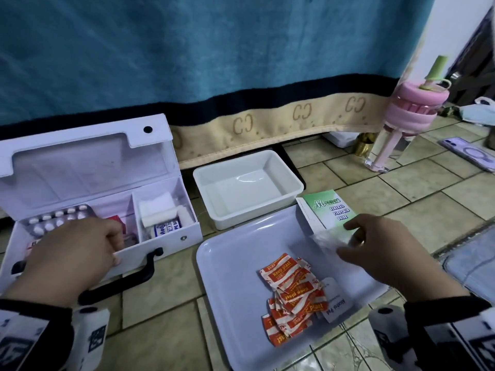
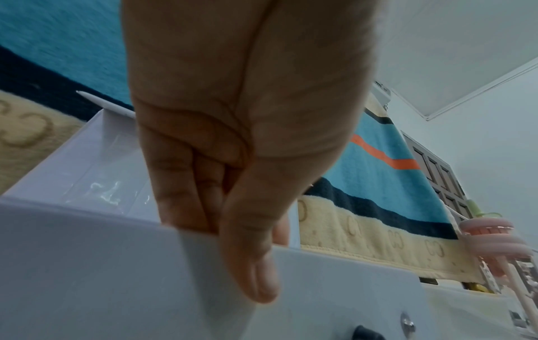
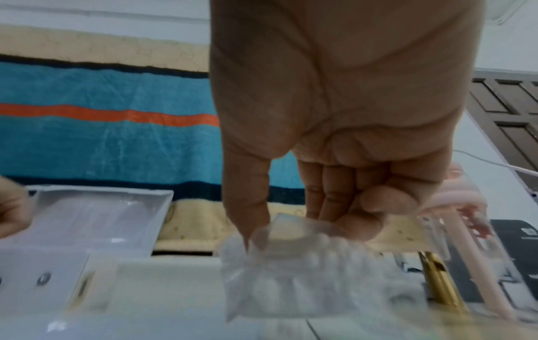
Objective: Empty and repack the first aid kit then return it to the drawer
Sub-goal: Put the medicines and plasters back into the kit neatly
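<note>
The white first aid kit (image 1: pixel 171 236) stands open on the floor at left, lid up. Inside lie a pill blister pack (image 1: pixel 56 218), a red box and bandage rolls (image 1: pixel 160 210). My left hand (image 1: pixel 115 247) grips the kit's front wall (image 2: pixel 87 264), thumb outside and fingers inside, as the left wrist view shows (image 2: pixel 247 241). My right hand (image 1: pixel 351 242) pinches a small clear plastic bag (image 1: pixel 325 241) of white pieces (image 3: pixel 291 287) above the far right corner of the white tray (image 1: pixel 230 277). Orange plasters (image 1: pixel 292 287) and an alcohol pad (image 1: pixel 336 303) lie in the tray.
A green first aid guide booklet (image 1: pixel 328 210) lies at the tray's far right corner. A white tub (image 1: pixel 246 183) sits behind the tray, against the hanging blue blanket. A pink water bottle (image 1: pixel 401 116) and a phone (image 1: pixel 466 153) are at the far right.
</note>
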Action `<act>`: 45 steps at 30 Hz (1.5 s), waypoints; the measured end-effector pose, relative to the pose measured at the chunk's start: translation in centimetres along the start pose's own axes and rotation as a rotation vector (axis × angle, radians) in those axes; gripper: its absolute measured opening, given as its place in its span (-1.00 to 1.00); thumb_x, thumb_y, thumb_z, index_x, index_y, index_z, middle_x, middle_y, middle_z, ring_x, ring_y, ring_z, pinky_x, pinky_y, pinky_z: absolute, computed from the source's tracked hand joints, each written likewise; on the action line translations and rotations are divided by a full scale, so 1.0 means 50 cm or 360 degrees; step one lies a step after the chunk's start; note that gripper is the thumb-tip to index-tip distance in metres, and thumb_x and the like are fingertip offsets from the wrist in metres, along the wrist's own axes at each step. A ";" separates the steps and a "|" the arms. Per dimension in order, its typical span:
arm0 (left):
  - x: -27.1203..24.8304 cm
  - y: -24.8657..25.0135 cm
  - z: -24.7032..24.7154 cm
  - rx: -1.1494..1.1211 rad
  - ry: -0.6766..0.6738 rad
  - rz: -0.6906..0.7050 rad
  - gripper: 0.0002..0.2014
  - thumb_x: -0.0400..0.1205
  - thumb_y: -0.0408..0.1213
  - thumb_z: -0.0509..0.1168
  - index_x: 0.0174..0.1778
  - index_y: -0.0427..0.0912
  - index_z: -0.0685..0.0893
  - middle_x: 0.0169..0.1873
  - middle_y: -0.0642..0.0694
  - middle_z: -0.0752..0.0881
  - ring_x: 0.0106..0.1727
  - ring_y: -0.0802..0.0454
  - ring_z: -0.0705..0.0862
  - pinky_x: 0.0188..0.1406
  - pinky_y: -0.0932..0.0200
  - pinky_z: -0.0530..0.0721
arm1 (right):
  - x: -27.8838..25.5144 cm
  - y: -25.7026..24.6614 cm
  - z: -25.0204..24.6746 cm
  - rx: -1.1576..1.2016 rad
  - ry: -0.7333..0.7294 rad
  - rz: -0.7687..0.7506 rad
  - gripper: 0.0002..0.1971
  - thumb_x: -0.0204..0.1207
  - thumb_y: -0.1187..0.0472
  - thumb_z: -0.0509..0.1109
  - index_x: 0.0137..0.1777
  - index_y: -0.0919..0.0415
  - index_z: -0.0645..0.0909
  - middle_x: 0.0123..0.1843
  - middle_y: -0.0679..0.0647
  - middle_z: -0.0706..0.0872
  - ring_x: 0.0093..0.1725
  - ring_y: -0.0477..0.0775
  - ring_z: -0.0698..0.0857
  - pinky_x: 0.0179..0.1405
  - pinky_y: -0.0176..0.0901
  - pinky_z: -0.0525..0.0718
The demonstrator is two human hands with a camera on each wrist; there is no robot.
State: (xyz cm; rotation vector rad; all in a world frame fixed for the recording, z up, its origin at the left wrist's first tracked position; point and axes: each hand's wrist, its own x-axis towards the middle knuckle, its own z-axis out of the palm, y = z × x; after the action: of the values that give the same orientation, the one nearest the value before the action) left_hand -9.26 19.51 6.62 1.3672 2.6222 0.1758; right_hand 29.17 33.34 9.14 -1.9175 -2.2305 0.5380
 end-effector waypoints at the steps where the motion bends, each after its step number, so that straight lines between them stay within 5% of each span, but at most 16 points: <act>1: -0.002 0.002 -0.001 0.0022 0.0002 -0.0004 -0.59 0.09 -0.39 0.66 -0.62 0.17 0.59 -0.61 0.08 0.64 -0.41 -0.07 0.65 -0.29 0.01 0.68 | 0.000 -0.010 -0.011 0.0035 0.0014 -0.0035 -0.57 0.27 0.19 0.56 0.17 0.15 0.64 -0.36 -0.09 0.73 -0.38 -0.11 0.64 -0.45 -0.28 0.46; 7: -0.028 0.034 -0.028 0.0085 -0.0005 0.0037 -0.65 0.27 -0.29 0.58 -0.59 0.13 0.53 -0.46 0.09 0.70 -0.28 0.02 0.67 -0.21 0.10 0.67 | 0.008 -0.114 -0.059 0.0129 0.0078 -0.0308 -0.65 0.33 0.12 0.56 0.10 0.13 0.63 -0.32 -0.09 0.75 -0.38 -0.10 0.66 -0.43 -0.22 0.54; 13: -0.034 0.046 -0.045 0.0098 0.0000 0.0088 -0.70 0.39 -0.24 0.50 -0.50 0.12 0.51 -0.35 0.16 0.64 -0.15 0.10 0.63 -0.35 0.21 0.42 | 0.041 -0.265 -0.048 0.0225 0.0102 -0.0655 -0.70 0.40 0.10 0.51 0.12 0.11 0.65 -0.35 -0.14 0.68 -0.36 -0.27 0.57 -0.44 -0.49 0.44; 16: -0.033 0.043 -0.044 0.0086 0.0024 0.0090 -0.70 0.41 -0.25 0.47 -0.50 0.13 0.49 -0.37 0.16 0.61 -0.13 0.10 0.62 -0.31 0.22 0.39 | 0.063 -0.351 -0.017 0.0299 0.0082 -0.0841 -0.71 0.43 0.11 0.50 0.15 0.08 0.68 -0.28 -0.11 0.71 -0.31 -0.18 0.61 -0.41 -0.54 0.45; 20: -0.029 0.039 -0.035 0.0064 0.0069 0.0091 -0.68 0.39 -0.31 0.44 -0.53 0.06 0.44 -0.45 0.12 0.51 -0.17 0.02 0.59 -0.30 0.22 0.39 | 0.077 -0.459 0.052 0.0086 0.0082 -0.1126 -0.68 0.50 0.08 0.40 0.26 -0.07 0.65 0.10 0.03 0.76 0.18 0.13 0.63 0.13 -0.10 0.55; 24: -0.027 0.033 -0.026 0.0043 0.0123 0.0122 -0.67 0.41 -0.35 0.41 -0.53 0.05 0.43 -0.43 0.09 0.59 -0.12 0.03 0.67 -0.26 0.23 0.52 | 0.069 -0.522 0.117 -0.0358 0.0126 -0.1321 -0.59 0.56 0.27 0.27 0.38 -0.10 0.51 0.29 0.05 0.63 0.34 0.15 0.51 0.26 0.01 0.41; 28: -0.027 0.029 -0.022 0.0004 0.0160 0.0135 -0.69 0.43 -0.38 0.39 -0.50 0.03 0.45 -0.34 0.08 0.68 -0.09 0.06 0.69 -0.16 0.21 0.63 | 0.063 -0.547 0.148 -0.0567 0.0105 -0.1324 -0.61 0.51 0.38 0.26 0.32 0.12 0.44 0.21 0.14 0.67 0.30 0.20 0.51 0.24 0.00 0.42; 35: -0.024 0.027 -0.019 0.0005 0.0174 0.0164 -0.70 0.44 -0.37 0.39 -0.46 0.06 0.47 -0.25 0.06 0.73 -0.06 0.03 0.69 -0.22 0.24 0.53 | 0.074 -0.552 0.171 -0.0547 -0.0136 -0.1274 -0.66 0.48 0.52 0.16 0.16 0.21 0.55 0.08 0.19 0.69 0.22 0.19 0.53 -0.09 -0.08 0.51; 41: -0.024 0.026 -0.020 0.0009 0.0153 0.0136 -0.71 0.44 -0.36 0.39 -0.47 0.05 0.48 -0.25 0.09 0.72 -0.06 0.06 0.68 -0.20 0.22 0.57 | 0.088 -0.529 0.181 -0.0626 -0.0431 -0.1315 -0.59 0.49 0.51 0.21 0.28 0.18 0.58 0.27 0.20 0.61 0.26 0.21 0.60 0.14 -0.08 0.56; 45: -0.021 0.024 -0.021 0.0035 0.0119 0.0122 -0.73 0.41 -0.38 0.41 -0.45 0.05 0.51 -0.30 0.10 0.71 -0.09 0.07 0.68 -0.22 0.22 0.58 | 0.098 -0.509 0.138 -0.0593 -0.0491 -0.1396 -0.45 0.50 0.54 0.16 0.39 0.06 0.57 0.55 0.13 0.33 0.46 0.14 0.44 0.43 -0.11 0.44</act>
State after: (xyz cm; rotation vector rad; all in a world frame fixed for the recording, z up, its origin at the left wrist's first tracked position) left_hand -7.94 19.30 8.00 1.4975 2.6412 0.2129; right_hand 2.46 33.96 11.43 -0.7800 -3.2003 0.2899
